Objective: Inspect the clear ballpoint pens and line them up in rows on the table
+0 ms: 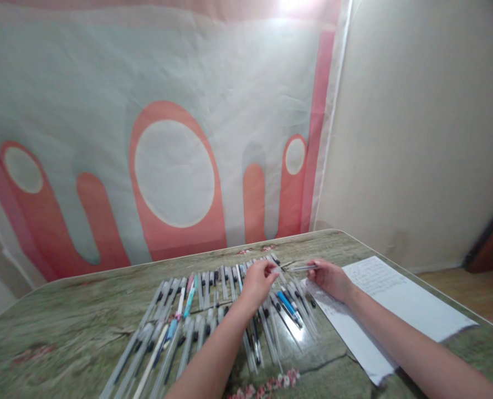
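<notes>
My right hand [329, 278] is closed around the end of a thin, greyish pen [302, 269], which points left over the table. My left hand [258, 281] is above the rows of pens, its thumb and fingers pinched together; whatever is between them is too small to make out. Below the hands lie several clear-barrelled pens with dark parts [267, 327]. A blue pen [287, 305] lies near the right end of the lower row, and a teal pen [189, 299] is in the upper row at left.
A sheet of white paper [412, 310] with handwriting lies on the right, partly under my right forearm. The wood-patterned tabletop [63, 316] has printed pink blossoms. Behind the table hangs a pink and white cloth [230, 83], with a plain wall [416, 138] to its right.
</notes>
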`<state>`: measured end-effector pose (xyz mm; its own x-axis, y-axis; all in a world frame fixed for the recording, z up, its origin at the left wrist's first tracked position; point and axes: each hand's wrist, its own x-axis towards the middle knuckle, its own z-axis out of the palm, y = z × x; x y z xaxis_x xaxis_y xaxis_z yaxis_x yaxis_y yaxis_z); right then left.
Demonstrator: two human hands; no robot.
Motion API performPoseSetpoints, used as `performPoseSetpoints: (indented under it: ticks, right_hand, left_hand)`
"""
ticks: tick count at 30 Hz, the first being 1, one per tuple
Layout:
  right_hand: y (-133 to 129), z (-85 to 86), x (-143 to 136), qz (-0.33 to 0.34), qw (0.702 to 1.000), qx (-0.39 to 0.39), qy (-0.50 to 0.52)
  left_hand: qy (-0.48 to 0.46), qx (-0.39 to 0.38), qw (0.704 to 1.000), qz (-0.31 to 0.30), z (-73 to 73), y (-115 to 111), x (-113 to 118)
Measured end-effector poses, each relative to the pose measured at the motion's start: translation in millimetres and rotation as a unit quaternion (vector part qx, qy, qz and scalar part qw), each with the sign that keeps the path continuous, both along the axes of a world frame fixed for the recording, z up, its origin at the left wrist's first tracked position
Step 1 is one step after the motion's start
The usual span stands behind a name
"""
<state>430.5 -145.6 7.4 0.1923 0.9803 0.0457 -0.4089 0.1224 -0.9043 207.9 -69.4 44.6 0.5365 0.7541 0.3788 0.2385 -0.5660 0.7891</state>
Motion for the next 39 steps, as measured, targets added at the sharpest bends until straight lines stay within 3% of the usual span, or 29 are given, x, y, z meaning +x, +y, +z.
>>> performPoseSetpoints:
  ticks: [6,19,22,29,39]
  right_hand:
    - [0,-0.1,-3,-0.005,1.0,-0.001,-0.011]
    - [-3,5.9,-14,0.032,0.999,0.014,-0.037]
    - [-4,5.1,-16,0.021,0.997,0.018,-0.066]
    - [-2,-0.9,-14,0.021,0.996,-0.018,-0.089]
    - [-1,-5.6,-13,0.02,0.993,-0.025,-0.115]
  left_hand:
    - [-0.023,-0.019,1.0,-0.005,4.3,-7,2]
    - [0.011,0.009,1.0,-0.022,-1.8,-6,2]
    - [-0.017,-0.029,0.999,-0.024,-0.3,-5,3]
    - [-0.108,-0.196,0.973,-0.054,4.0,-4,8]
    - [-0.055,-0.178,0.982,-0.026,0.9,-7,9]
